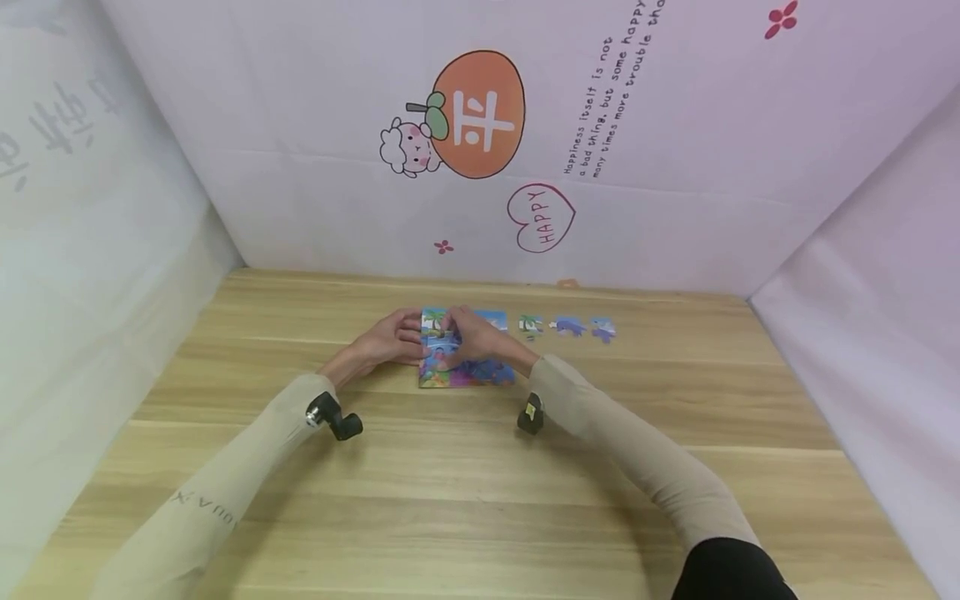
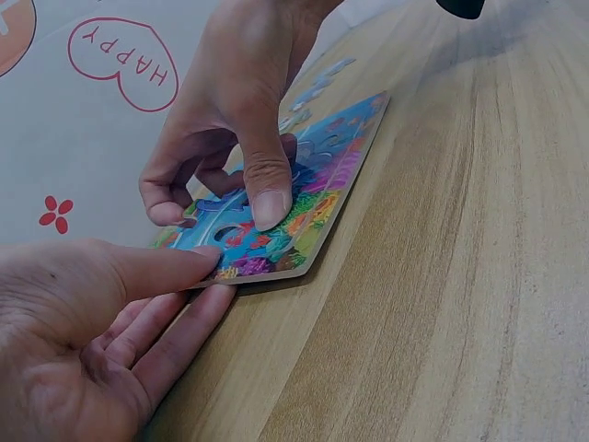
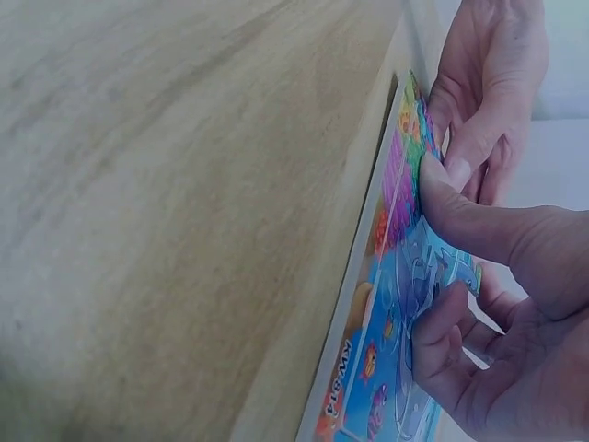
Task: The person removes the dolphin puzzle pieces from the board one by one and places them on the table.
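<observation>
A colourful sea-scene jigsaw puzzle board (image 1: 468, 379) lies on the wooden table near the back. My left hand (image 2: 83, 322) grips its left edge, thumb on top and fingers against the side and underneath. Over the board my right hand (image 1: 476, 337) has bent fingers and a lowered thumb, spanning a blue puzzle piece (image 3: 444, 269) at the picture's surface. Fingers partly cover that piece, so how far it sits in its place is hidden. The board's printed code shows in the right wrist view.
Right of the board lie a palm-tree piece (image 1: 529, 325), a purple-blue piece (image 1: 570, 326) and a dolphin piece (image 1: 603, 329) in a row. A printed white cloth (image 1: 337, 208) stands behind the table (image 1: 465, 500). More white cloth hangs at both sides.
</observation>
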{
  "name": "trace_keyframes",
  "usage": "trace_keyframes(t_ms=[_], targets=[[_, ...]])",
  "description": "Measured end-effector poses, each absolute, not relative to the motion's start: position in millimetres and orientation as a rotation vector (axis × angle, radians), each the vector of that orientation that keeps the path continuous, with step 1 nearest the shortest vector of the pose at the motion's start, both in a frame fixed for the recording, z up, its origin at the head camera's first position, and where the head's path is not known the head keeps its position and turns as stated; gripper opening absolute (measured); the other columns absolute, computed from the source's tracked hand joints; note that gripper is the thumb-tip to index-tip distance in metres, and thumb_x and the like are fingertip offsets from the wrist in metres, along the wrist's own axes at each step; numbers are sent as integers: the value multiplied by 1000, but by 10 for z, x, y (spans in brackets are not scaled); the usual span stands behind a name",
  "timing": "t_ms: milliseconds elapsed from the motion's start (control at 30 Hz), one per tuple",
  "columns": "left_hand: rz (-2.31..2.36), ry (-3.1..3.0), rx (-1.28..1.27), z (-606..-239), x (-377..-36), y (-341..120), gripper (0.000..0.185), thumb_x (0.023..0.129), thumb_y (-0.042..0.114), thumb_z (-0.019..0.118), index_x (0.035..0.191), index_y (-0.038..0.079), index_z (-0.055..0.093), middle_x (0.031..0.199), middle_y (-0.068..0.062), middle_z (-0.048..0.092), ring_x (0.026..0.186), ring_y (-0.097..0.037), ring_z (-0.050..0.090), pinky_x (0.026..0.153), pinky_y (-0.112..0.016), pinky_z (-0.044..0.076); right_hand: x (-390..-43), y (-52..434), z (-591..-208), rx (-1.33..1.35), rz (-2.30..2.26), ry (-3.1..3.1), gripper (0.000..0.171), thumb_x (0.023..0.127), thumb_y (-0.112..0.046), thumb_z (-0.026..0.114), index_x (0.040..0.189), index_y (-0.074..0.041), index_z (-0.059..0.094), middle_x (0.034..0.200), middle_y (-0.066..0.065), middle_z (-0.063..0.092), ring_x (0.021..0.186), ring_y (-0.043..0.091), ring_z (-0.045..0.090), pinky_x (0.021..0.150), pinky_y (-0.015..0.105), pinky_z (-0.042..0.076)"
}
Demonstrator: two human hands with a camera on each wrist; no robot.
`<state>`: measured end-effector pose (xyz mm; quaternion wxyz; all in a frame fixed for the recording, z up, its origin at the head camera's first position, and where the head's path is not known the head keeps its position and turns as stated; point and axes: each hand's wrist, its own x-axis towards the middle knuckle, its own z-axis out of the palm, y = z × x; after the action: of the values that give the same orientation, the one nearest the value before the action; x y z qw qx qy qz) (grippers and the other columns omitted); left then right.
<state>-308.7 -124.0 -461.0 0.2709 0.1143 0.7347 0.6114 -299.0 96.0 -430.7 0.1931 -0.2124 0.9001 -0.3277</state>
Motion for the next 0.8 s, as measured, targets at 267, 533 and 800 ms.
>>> trace_keyframes(t_ms=[267,533,800], targets=[[1623,1972,330,-4614,-3089,-1249,92,95,-6,70,166,2,11,157,-28,32,139,-40,45,99,-33,63,-2955,969,-4326,-589,-925,2569,58,84,-16,90,122,-6,48,128,17,44,118,31,47,106,46,51],[1585,1990,358,-4576,-3070,-1260,91,95,-5,70,165,2,12,158,-27,30,140,-41,43,104,-35,60,-2967,982,-4350,-623,-762,2647,56,85,-28,90,122,-2,56,111,8,39,101,22,39,83,31,42],[1544,2032,360,-4558,-3062,-1247,94,93,-3,72,165,1,12,158,-28,31,144,-43,41,112,-42,54,-3019,1030,-4413,-744,-706,2668,36,95,-27,80,115,-1,67,98,4,43,93,19,39,73,26,34]])
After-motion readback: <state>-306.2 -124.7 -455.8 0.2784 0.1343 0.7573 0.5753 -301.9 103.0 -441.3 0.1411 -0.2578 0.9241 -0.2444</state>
